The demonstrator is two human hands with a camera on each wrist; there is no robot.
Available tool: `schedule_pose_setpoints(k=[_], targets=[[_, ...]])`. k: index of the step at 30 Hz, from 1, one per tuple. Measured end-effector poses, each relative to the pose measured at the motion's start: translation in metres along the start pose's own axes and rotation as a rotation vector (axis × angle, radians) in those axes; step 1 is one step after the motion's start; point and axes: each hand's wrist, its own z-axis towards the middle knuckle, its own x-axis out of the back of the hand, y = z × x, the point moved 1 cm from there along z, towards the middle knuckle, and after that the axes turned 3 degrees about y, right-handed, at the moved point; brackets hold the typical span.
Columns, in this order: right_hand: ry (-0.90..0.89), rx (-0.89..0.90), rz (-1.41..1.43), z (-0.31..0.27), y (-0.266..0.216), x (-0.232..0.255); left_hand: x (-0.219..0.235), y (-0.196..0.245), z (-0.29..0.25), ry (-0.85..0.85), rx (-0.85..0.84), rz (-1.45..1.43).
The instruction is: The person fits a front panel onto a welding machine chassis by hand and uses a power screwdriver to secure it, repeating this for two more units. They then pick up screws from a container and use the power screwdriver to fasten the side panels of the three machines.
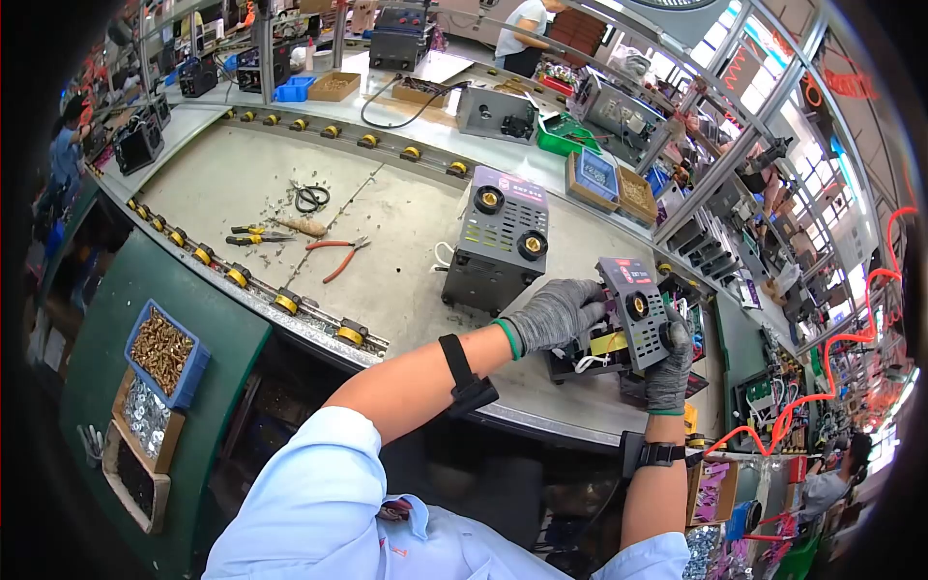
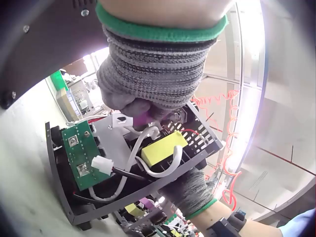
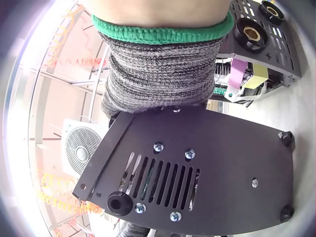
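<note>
Welder chassis (image 1: 619, 358), open-topped at four o'clock on the workbench (image 1: 406, 271), looks only partly assembled: left hand (image 1: 556, 314) grips its wiring side, right hand (image 1: 669, 372) clasps the front panel (image 1: 638, 311), not seated, while a cased unit (image 1: 495, 249) stands at ten o'clock.

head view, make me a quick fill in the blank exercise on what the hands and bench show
1. Both hands, left hand and right hand, wear grey knit ____.
2. The panel the hands hold carries two round ____-coloured sockets.
3. The pliers lying on the bench have ____ handles.
4. The blue bin at the lower left holds ____.

Missing words: gloves; brass; red; screws
</note>
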Motion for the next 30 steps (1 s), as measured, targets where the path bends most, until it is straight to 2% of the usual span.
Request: schedule_pose_setpoints(k=[5, 9, 11, 13, 15, 16, 17, 19, 20, 22, 23, 25, 26, 30], targets=[[-0.01, -0.021, 0.039, 0.0, 0.0, -0.002, -0.008, 0.01, 0.005, -0.012, 0.015, 0.149], [0.005, -0.041, 0.102, 0.005, 0.007, 0.005, -0.022, 0.009, 0.015, -0.096, 0.152, 0.181], [-0.016, -0.011, 0.089, 0.004, 0.005, 0.002, -0.028, 0.012, 0.014, 0.008, 0.131, 0.179], [-0.032, -0.012, 0.095, 0.003, 0.006, 0.004, -0.027, 0.005, 0.009, 0.017, 0.082, 0.127], [0.017, 0.023, 0.041, -0.001, 0.001, -0.003, -0.026, -0.008, 0.0, 0.306, -0.069, 0.003], [0.017, 0.024, 0.043, -0.002, 0.002, -0.004, -0.012, 0.003, -0.013, 0.401, -0.028, -0.031], [0.033, 0.047, 0.021, -0.003, 0.003, -0.003, -0.003, 0.01, -0.027, 0.4, -0.033, -0.028], [0.048, 0.067, 0.001, -0.01, 0.002, -0.011, 0.004, 0.015, -0.059, 0.305, 0.181, -0.333], [0.031, 0.105, 0.011, -0.017, -0.001, -0.023, 0.001, 0.02, -0.072, 0.309, 0.183, -0.328], [0.05, 0.197, -0.03, -0.027, 0.009, -0.036, -0.002, 0.027, -0.094, 0.353, 0.109, -0.143], [0.083, 0.184, -0.016, -0.035, 0.009, -0.048, 0.003, 0.033, -0.097, 0.353, 0.112, -0.14], [0.094, 0.21, -0.054, -0.046, 0.0, -0.073, 0.015, 0.045, -0.097, 0.464, 0.061, -0.196], [0.095, 0.215, -0.048, -0.047, 0.0, -0.077, 0.014, 0.035, -0.094, 0.501, -0.01, -0.013], [0.082, 0.149, 0.026, -0.047, -0.001, -0.089, 0.023, 0.03, -0.093, 0.484, -0.06, 0.101]])
